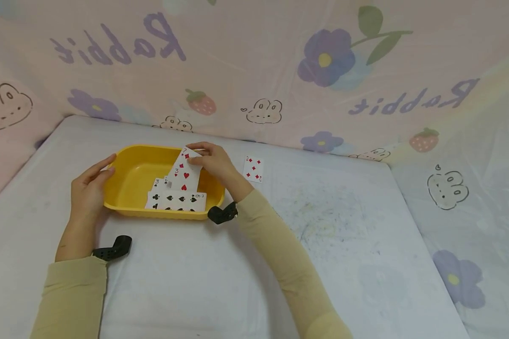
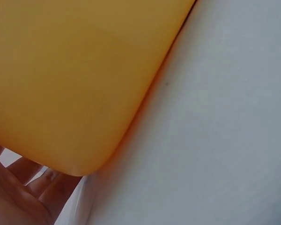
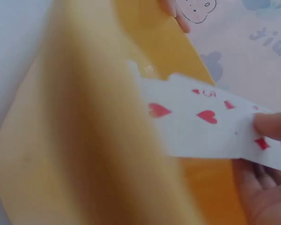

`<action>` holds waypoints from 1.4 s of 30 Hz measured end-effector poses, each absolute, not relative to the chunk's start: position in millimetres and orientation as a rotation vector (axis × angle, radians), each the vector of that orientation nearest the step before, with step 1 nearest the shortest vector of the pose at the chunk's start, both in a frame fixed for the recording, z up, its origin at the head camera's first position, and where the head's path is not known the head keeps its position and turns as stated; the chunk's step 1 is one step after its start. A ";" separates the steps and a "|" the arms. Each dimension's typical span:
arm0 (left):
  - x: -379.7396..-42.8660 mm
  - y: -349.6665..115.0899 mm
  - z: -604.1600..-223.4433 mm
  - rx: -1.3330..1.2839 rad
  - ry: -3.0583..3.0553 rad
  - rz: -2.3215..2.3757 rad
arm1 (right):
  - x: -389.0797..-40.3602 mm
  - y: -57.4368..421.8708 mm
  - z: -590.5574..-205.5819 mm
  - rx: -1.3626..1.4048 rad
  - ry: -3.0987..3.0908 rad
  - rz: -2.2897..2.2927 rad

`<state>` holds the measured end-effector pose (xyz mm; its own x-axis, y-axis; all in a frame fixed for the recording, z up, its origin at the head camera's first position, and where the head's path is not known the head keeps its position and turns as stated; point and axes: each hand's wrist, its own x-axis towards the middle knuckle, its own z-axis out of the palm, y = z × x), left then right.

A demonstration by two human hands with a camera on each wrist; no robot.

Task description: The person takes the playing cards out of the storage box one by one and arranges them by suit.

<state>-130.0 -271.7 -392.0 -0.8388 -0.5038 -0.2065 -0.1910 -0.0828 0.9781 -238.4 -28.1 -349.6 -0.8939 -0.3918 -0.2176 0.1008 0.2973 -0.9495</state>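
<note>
At the left end of a yellow plastic basin (image 1: pixel 127 188), my left hand (image 1: pixel 87 188) holds the rim. Fingers (image 2: pixel 56 194) lie along the outer wall in the left wrist view. Over the right part of the basin, my right hand (image 1: pixel 214 162) pinches the top of a diamond playing card (image 1: pixel 185 158). A heart card (image 1: pixel 185 179) overlaps its lower part, also seen as a heart card (image 3: pixel 185 122) in the right wrist view. Black-suited cards (image 1: pixel 180 200) lean inside against the near wall; their lower parts are hidden.
A five of diamonds (image 1: pixel 253 168) lies face up on the white-covered table (image 1: pixel 186 278), right of the basin. Faint coloured stains (image 1: pixel 326 221) mark the cover. Printed fabric (image 1: pixel 237 61) hangs behind the table and at its sides.
</note>
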 end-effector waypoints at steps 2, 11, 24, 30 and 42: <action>-130.3 -271.1 -391.5 0.772 -1.960 -2.015 | -239.4 -26.0 -349.7 -0.277 2.154 -1.745; -129.6 -270.7 -390.6 0.759 -1.913 -2.060 | -243.7 -14.8 -347.1 -0.334 2.203 -2.062; -128.1 -271.1 -390.1 0.727 -1.930 -2.053 | -249.8 10.2 -346.1 -0.260 2.203 -2.075; -127.9 -272.5 -390.5 0.740 -1.971 -2.015 | -252.0 23.9 -349.5 -0.241 2.245 -2.061; -127.4 -273.4 -393.1 0.707 -1.906 -2.097 | -242.8 67.4 -362.7 -0.187 2.417 -1.852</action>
<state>-127.4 -273.4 -393.1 -0.8599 -0.4695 -0.2004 -0.1546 -0.1346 0.9788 -242.8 67.4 -362.7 -0.9884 -0.1520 0.0026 -0.0420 0.2567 -0.9656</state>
